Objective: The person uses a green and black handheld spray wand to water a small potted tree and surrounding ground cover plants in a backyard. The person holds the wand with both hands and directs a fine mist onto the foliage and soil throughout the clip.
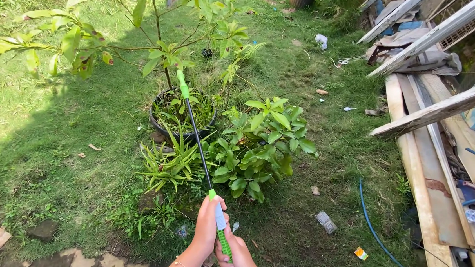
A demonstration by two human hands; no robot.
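**Wand out over the pot, both hands on the handle**

I've got my left hand and right hand both wrapped tight round the green grip of the watering wand. From there the black shaft runs up and away, its green tip over the black plant pot with the small tree. I can't see any water, so I'd say watering's barely begun. The leafy shrub sits just right of the shaft.

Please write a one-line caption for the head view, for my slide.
Both hands, left hand and right hand, grip a green-handled long tool reaching toward a potted plant on grass.
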